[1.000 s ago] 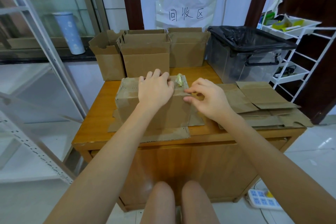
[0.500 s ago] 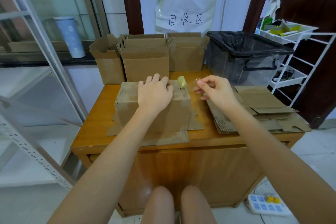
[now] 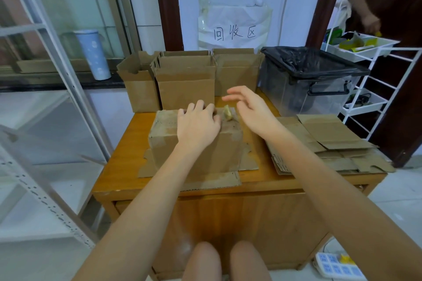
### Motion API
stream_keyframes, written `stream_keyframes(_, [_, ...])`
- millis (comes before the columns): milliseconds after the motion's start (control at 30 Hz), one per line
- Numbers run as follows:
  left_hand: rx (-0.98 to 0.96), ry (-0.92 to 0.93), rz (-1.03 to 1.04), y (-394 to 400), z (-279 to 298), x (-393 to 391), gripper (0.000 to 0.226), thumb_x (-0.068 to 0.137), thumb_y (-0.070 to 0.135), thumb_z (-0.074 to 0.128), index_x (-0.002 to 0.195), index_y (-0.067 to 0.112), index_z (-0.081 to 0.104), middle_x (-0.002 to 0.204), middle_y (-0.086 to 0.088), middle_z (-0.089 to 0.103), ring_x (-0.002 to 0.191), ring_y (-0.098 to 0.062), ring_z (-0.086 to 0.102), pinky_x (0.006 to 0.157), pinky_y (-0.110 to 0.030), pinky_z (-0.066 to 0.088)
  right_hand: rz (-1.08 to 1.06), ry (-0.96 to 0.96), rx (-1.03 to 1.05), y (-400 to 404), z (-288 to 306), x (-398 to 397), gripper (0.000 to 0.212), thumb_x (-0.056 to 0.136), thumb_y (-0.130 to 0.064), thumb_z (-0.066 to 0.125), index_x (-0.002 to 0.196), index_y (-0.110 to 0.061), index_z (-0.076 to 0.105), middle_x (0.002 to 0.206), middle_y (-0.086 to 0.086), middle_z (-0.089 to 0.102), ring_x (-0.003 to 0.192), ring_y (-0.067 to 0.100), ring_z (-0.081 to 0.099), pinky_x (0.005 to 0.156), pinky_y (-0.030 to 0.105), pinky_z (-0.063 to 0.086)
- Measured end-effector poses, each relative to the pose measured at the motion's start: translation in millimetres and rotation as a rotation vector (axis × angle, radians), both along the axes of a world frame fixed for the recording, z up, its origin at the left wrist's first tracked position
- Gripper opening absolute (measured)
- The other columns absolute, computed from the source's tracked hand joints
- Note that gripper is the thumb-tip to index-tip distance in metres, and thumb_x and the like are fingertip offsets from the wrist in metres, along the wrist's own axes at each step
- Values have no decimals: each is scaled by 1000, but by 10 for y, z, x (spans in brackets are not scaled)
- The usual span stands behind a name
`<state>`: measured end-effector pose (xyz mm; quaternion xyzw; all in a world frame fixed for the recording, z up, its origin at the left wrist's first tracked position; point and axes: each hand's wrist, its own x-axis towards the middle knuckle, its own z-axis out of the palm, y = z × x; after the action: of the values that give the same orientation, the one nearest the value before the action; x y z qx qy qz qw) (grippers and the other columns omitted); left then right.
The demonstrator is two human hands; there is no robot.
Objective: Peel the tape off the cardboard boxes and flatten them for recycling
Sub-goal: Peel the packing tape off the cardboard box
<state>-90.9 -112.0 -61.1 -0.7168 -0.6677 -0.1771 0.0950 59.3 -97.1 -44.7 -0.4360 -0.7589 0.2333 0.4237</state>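
On the desk (image 3: 127, 150), the closed cardboard box (image 3: 196, 146) is sitting near the front edge, left hand (image 3: 198, 123) pressing flat-ish on its top. The right hand (image 3: 253, 110) is hovering just beside it, fingers spread and holding nothing, next to a crumpled tape wad (image 3: 228, 112) on the box's top.

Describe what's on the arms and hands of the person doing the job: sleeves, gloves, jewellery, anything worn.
Nothing shows on them. The left hand and right hand are bare, with no gloves, rings or wristbands in view. Both forearms are uncovered all the way to the bottom edge of the head view, so no sleeve appears. The nails look short and unpainted.
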Motion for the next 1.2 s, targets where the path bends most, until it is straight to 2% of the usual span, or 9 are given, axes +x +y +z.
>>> stream_keyframes(167, [3, 1, 0, 16, -10, -6, 39, 99, 34, 28, 125, 19, 54, 125, -4, 52, 115, -24, 45, 93, -39, 32, 11, -58, 65, 23, -45, 136, 11, 92, -15, 57, 94, -22, 65, 97, -13, 61, 98, 7, 58, 94, 31, 48])
stream_keyframes(200, [4, 3, 1, 19, -12, -5, 39, 99, 34, 28, 125, 20, 54, 125, -4, 52, 116, -24, 46, 93, -39, 33, 22, -139, 88, 26, -38, 154, 5, 89, -24, 61, 93, -24, 64, 96, -13, 58, 98, 9, 57, 92, 32, 47])
stream_keyframes(300, [7, -1, 4, 18, -11, -4, 39, 99, 34, 29, 125, 20, 54, 125, -3, 52, 116, -24, 46, 92, -39, 33, -71, -450, 128, 32, 50, 135, 18, 85, -35, 65, 97, -23, 57, 98, -7, 53, 95, 12, 52, 85, 35, 49])
stream_keyframes(400, [-1, 6, 6, 3, -6, 2, 39, 99, 34, 28, 125, 20, 53, 126, -4, 52, 117, -24, 46, 94, -40, 33, -133, -515, 72, 25, 134, 0, 32, 86, -32, 63, 112, -18, 52, 99, -2, 48, 86, 16, 53, 76, 35, 50])
stream_keyframes(500, [-3, 9, 2, 6, 3, 0, 39, 100, 36, 28, 126, 20, 53, 127, -4, 52, 118, -24, 46, 97, -40, 34, -186, -583, -26, 73, 141, -105, 31, 86, -39, 63, 109, -18, 54, 107, 1, 42, 82, 15, 49, 70, 28, 43])
stream_keyframes(667, [-15, -5, 7, 29, -8, -2, 39, 99, 38, 29, 126, 21, 54, 126, -3, 52, 118, -23, 45, 97, -41, 33, -103, -478, -283, 172, 131, -52, 34, 83, -44, 68, 99, -20, 49, 103, 2, 48, 83, 15, 47, 65, 24, 40])
stream_keyframes(867, [-2, -17, -23, 2, -3, -10, 39, 99, 33, 29, 127, 21, 54, 125, -3, 52, 117, -23, 45, 94, -39, 33, -154, -465, -144, 158, 148, -24, 26, 87, -33, 67, 84, -15, 49, 76, -4, 48, 67, 11, 43, 56, 21, 34])
stream_keyframes(1100, [-6, -25, -100, -10, 9, -64, 39, 99, 32, 28, 127, 22, 55, 127, -1, 52, 116, -20, 46, 95, -38, 33, -99, -279, -332, 187, 184, 167, 27, 85, -17, 71, 107, -11, 55, 87, -2, 59, 75, 6, 57, 59, 15, 44])
stream_keyframes(1200, [-11, -20, -124, -7, 4, -79, 40, 99, 32, 28, 127, 23, 55, 128, 1, 52, 116, -20, 46, 95, -37, 32, -46, -161, -472, 237, 170, 273, 32, 81, -20, 75, 109, -12, 62, 101, 6, 66, 93, 16, 64, 75, 22, 53])
